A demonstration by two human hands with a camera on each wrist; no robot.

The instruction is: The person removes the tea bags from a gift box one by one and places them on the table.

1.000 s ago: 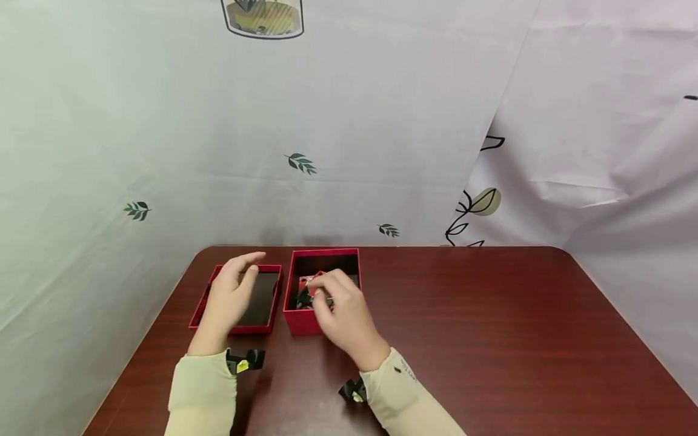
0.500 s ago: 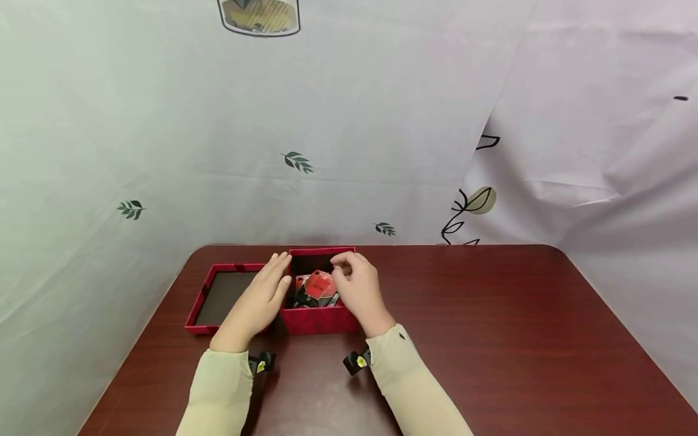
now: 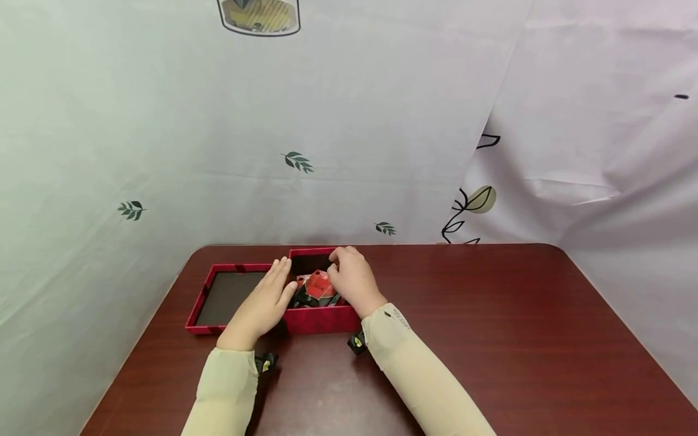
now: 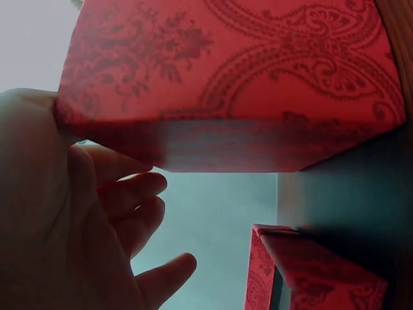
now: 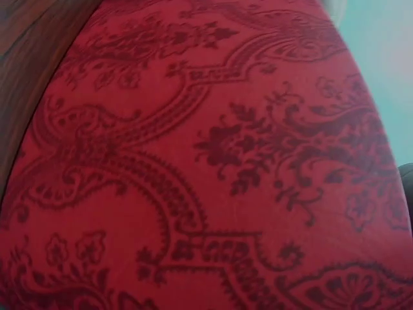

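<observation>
- Fingers (image 3: 277, 276) of the left hand (image 3: 257, 309) long and straight in the head view, thumb held apart; tips at the left rim of the red box (image 3: 320, 323). Left wrist view: these fingers lie beside the box's left side, slightly bent, spread from one another; the hand meets the box at a corner.
- Right hand (image 3: 354, 280): fingers bent inward across the box's right wall, thumb and forefinger ends apart over the interior. Whether they grip the wall: cannot tell; the patterned box side fills most of the right wrist view and hides them.
- Box stands between the two sets of fingers, its front wall nearer the person than the fingertips.
- Red piece (image 3: 318, 286), angular, dark marks on its face: inside the box, between the left thumb and the right-hand fingers. Dark items (image 3: 304, 300) lie beside and under it; too small to identify.
- Shallow red tray (image 3: 231, 297), dark floor: left of the left-hand fingers, its right edge partly covered by that hand.
- Below the fingers: wooden table (image 3: 518, 339), reddish brown, carrying box and tray.
- Beyond the fingertips: pale cloth (image 3: 354, 91) with leaf prints.
- Behind each hand, at the wrist: pale left sleeve (image 3: 225, 387) and right sleeve (image 3: 422, 369), each with a small black device, left (image 3: 266, 363) and right (image 3: 357, 343).
</observation>
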